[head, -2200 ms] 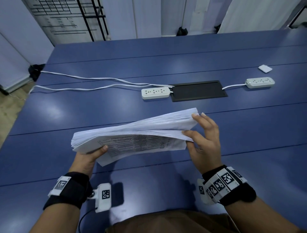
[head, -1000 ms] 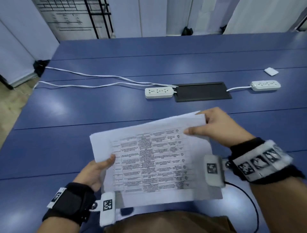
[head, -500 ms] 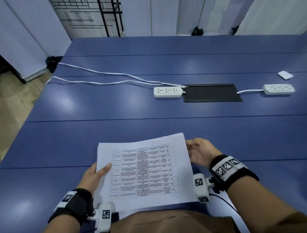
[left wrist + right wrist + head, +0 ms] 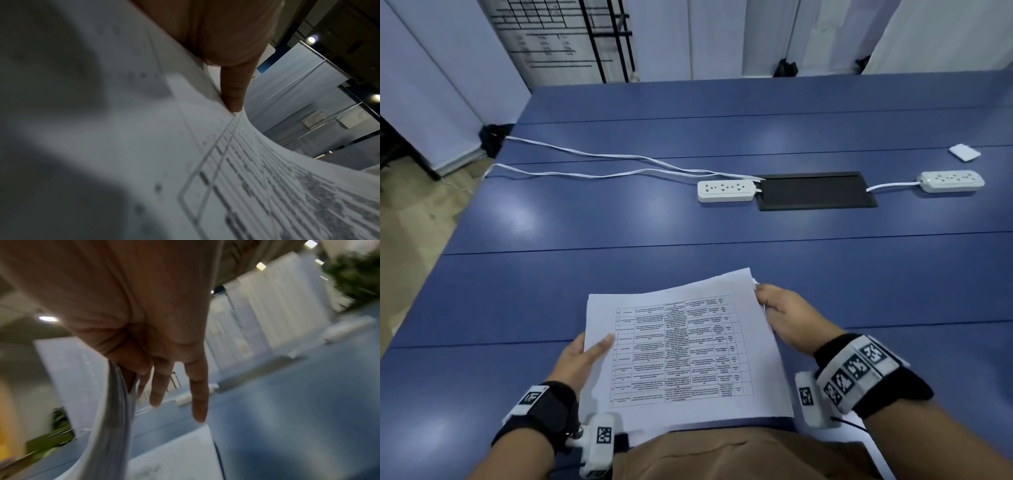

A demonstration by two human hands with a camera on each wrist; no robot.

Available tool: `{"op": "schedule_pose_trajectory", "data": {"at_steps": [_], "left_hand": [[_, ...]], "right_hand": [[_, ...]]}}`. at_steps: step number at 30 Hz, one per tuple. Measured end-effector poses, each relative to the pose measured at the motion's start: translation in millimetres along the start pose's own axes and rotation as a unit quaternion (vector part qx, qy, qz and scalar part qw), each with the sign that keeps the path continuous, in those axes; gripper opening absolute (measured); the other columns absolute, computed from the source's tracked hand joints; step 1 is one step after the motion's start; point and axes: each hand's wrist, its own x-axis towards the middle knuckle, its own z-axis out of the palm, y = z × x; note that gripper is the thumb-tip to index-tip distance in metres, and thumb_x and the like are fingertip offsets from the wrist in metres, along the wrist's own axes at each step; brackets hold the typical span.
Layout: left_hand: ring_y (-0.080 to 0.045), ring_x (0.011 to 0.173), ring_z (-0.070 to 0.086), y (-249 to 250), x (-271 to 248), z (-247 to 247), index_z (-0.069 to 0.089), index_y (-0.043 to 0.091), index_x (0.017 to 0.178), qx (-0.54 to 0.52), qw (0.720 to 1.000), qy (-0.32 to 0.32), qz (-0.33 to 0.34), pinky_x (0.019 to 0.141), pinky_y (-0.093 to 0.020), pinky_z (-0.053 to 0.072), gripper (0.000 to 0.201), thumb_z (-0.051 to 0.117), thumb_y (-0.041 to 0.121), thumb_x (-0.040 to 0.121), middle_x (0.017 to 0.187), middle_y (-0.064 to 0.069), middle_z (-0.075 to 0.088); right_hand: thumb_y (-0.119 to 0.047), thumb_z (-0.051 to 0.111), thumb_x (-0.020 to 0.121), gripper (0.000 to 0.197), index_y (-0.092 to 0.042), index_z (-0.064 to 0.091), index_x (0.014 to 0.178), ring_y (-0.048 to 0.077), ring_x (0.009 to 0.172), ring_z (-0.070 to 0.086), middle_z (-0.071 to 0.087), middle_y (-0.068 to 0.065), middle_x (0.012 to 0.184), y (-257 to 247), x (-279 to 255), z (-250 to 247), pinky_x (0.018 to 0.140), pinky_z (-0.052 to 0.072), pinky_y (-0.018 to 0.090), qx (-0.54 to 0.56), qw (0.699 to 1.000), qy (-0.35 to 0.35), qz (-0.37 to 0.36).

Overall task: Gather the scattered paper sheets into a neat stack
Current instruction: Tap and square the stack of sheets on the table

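A stack of white paper sheets [image 4: 681, 346] with a printed table on top is held flat, just over the near edge of the blue table [image 4: 688, 240]. My left hand [image 4: 582, 359] grips its left edge, thumb [image 4: 234, 91] pressed on the top sheet [image 4: 144, 146] and fingers hidden beneath. My right hand [image 4: 787, 318] holds the far right corner. In the right wrist view the stack's edge [image 4: 117, 402] runs between thumb and fingers [image 4: 160, 386]. A loose white sheet [image 4: 174, 454] lies on the table under my right wrist [image 4: 873, 452].
Two white power strips [image 4: 726, 191] [image 4: 951, 181] flank a black cable hatch [image 4: 816, 190] mid-table. White cables [image 4: 592, 161] trail off to the far left. A small white piece [image 4: 964, 152] lies at the far right. The table's left edge drops to the floor.
The stack, first held fanned and nearly edge-on above the table, turned face-up and came down towards my body. My right hand slid from the top edge to the right corner.
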Motion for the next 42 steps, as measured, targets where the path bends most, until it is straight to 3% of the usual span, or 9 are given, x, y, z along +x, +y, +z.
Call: {"op": "schedule_pose_trajectory", "data": {"at_steps": [3,9,16,19,26,31,36,39,42], "left_hand": [[-0.025,0.106,0.067,0,0,-1,0.064,0.014,0.118,-0.010,1.000,0.000,-0.002,0.095,-0.040,0.048,0.040,0.073,0.028,0.082,0.108,-0.002,0.074],[-0.027,0.106,0.068,0,1,-3,0.063,0.014,0.118,-0.007,1.000,-0.011,-0.008,0.102,-0.048,0.046,0.048,0.080,0.028,0.076,0.109,-0.004,0.074],[-0.027,0.105,0.067,3,-3,-1,0.061,0.015,0.120,0.002,1.000,-0.019,-0.011,0.099,-0.044,0.046,0.042,0.075,0.023,0.082,0.109,-0.005,0.073],[-0.025,0.105,0.067,6,-7,0,0.061,0.014,0.121,-0.005,1.000,-0.018,-0.001,0.089,-0.038,0.050,0.037,0.071,0.022,0.086,0.109,-0.004,0.073],[-0.015,0.085,0.059,11,-7,1,0.062,0.012,0.105,0.007,1.000,-0.003,-0.019,0.080,-0.031,0.041,0.012,0.053,0.016,0.099,0.093,0.001,0.069],[-0.020,0.041,0.041,25,-14,-5,0.044,0.014,0.057,0.035,0.994,-0.010,-0.099,0.057,-0.030,0.038,0.042,0.053,0.020,0.098,0.046,-0.005,0.047],[-0.036,0.113,0.063,28,-15,-8,0.065,0.016,0.124,-0.080,0.986,-0.117,-0.094,0.102,-0.051,0.042,0.079,0.037,0.079,0.085,0.121,-0.015,0.067],[-0.028,0.106,0.068,26,-14,-4,0.061,0.013,0.125,-0.017,0.993,-0.112,-0.041,0.091,-0.042,0.053,0.081,0.085,0.056,0.060,0.119,-0.012,0.069],[-0.033,0.100,0.069,23,-14,4,0.057,0.011,0.121,0.001,0.998,-0.062,0.026,0.086,-0.047,0.055,0.059,0.083,0.004,0.067,0.111,-0.013,0.072]], "right_hand": [[-0.015,0.040,0.101,0.042,-0.035,0.050,0.136,0.002,0.123,0.050,0.047,-0.022,0.138,-12,-13,5,0.104,0.042,0.028,-0.173,0.978,0.008,-0.115],[-0.025,0.021,0.101,0.048,-0.039,0.029,0.147,-0.001,0.143,0.016,0.023,-0.025,0.152,-41,-36,11,0.113,0.021,0.056,-0.321,0.944,0.009,-0.078],[0.012,0.059,0.086,0.043,-0.011,0.065,0.122,0.008,0.110,0.060,0.062,0.000,0.127,-104,-57,-9,0.097,0.046,0.019,-0.231,0.859,0.304,-0.341],[0.010,0.064,0.085,0.032,-0.007,0.068,0.112,0.008,0.105,0.060,0.063,-0.004,0.113,-127,-68,-23,0.095,0.045,0.020,-0.125,0.832,0.371,-0.393],[0.002,0.070,0.081,0.041,-0.028,0.065,0.109,0.012,0.110,0.061,0.063,-0.002,0.113,-90,-34,-42,0.104,0.045,0.033,0.071,0.912,0.353,-0.197],[0.005,0.070,0.079,0.045,-0.030,0.065,0.107,0.020,0.114,0.058,0.062,-0.002,0.114,-23,0,-3,0.105,0.042,0.032,0.005,0.971,0.233,-0.041],[0.002,0.066,0.083,0.047,-0.019,0.062,0.125,0.019,0.134,0.041,0.045,0.005,0.142,17,26,30,0.100,0.020,0.010,-0.091,0.982,0.148,0.069],[0.001,0.067,0.082,0.049,-0.017,0.060,0.127,0.019,0.133,0.042,0.045,0.004,0.144,36,34,46,0.100,0.021,0.010,-0.128,0.978,0.132,0.096],[-0.002,0.073,0.077,0.060,-0.019,0.053,0.131,0.017,0.127,0.046,0.047,0.000,0.136,48,31,53,0.099,0.026,0.013,-0.119,0.979,0.143,0.089]]}}
